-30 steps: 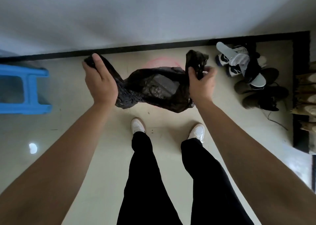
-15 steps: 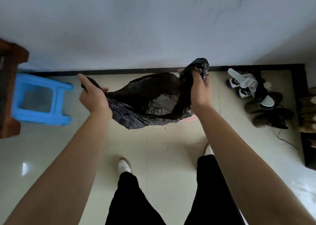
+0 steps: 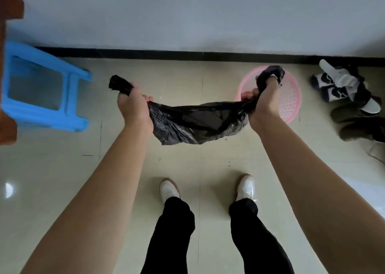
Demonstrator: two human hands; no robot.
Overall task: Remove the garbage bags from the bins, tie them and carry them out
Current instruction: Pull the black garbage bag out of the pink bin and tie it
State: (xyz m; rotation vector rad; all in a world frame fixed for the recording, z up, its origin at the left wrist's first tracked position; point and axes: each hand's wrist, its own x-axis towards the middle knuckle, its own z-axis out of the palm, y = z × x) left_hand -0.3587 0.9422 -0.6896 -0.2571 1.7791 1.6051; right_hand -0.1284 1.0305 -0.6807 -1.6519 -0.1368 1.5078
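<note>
- The bag (image 3: pixel 198 121) hangs stretched between both hands, above the floor (image 3: pixel 62 169) and in front of the shoes.
- The left hand (image 3: pixel 133 105) is fisted around one gathered end, a black tuft poking out beyond the knuckles.
- The right hand (image 3: pixel 263 101) is clenched on the other end, which twists up over the fingers.
- The bin (image 3: pixel 289 98), a pink perforated basket, sits by the wall, partly hidden behind the right hand.
- The bag is thin, crinkled, glossy black plastic; its contents cannot be made out.
- A blue stool (image 3: pixel 41 90) is cut off at the left.
</note>
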